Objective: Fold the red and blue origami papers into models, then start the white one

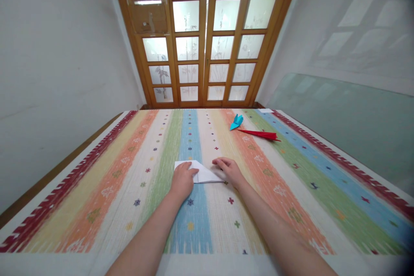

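Note:
A folded sheet of white paper (204, 174) lies on the striped tablecloth, with a slanting edge that narrows to a point on the right. My left hand (185, 179) rests on the paper's left part and holds it down, the thumb reaching right across it. At the narrow right end is my right hand (230, 170), its fingers loosely bent and slightly apart over the cloth just past the slanted edge. The tip of the paper runs up to the side of this hand, and I cannot make out whether they touch.
Farther back on the right lie a blue folded-paper piece (237, 122) and a long red folded-paper piece (260, 134). The striped tablecloth (142, 207) covers the table. Beyond it stand wooden doors with glass panes (207, 47), and a pale green panel (343, 116) lines the right wall.

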`<state>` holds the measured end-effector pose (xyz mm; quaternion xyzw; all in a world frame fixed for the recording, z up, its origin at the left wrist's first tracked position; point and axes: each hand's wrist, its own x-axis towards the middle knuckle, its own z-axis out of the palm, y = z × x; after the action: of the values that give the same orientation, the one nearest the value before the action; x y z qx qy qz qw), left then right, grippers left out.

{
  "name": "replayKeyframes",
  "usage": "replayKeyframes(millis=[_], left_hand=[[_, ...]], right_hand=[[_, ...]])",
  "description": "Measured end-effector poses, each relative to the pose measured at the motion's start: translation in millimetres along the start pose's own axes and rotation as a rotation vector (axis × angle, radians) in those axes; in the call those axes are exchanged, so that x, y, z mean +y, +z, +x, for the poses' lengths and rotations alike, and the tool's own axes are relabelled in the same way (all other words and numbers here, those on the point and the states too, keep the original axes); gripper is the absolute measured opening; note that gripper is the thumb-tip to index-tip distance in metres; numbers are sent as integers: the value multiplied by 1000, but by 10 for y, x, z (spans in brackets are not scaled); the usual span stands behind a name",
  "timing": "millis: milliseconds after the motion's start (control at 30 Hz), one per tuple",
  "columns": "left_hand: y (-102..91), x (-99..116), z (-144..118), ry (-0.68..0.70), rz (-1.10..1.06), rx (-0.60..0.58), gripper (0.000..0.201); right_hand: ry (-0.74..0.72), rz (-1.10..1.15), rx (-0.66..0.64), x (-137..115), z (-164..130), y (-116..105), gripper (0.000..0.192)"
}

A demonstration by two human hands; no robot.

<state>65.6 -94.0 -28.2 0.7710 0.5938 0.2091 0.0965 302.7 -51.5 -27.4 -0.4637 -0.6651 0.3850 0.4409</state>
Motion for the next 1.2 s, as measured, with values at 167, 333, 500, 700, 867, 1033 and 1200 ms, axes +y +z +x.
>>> replayKeyframes(millis=[167, 333, 500, 700, 867, 1033, 1200], left_hand=[[13, -15, 9, 23, -7, 30, 37], [13, -9, 14, 49, -13, 66, 36], [-3, 3, 10, 84, -16, 100, 32], [-40, 37, 21, 112, -8, 130, 25], [-57, 75, 45, 121, 8, 138, 22], [-94, 92, 48, 100, 24, 125, 23], [-160, 127, 40, 63, 37, 88, 22]], right_hand=[[-4, 0, -13, -42, -71, -42, 46], [-82, -114, -125, -197, -260, 2, 28], [-219, -557, -220, -353, -351, 94, 35], [-145, -862, -182, -504, -410, 195, 44], [-93, -999, -138, -593, -457, 247, 33], [-55, -1035, -128, -609, -478, 269, 30], [-67, -1017, -112, -580, -481, 280, 27]])
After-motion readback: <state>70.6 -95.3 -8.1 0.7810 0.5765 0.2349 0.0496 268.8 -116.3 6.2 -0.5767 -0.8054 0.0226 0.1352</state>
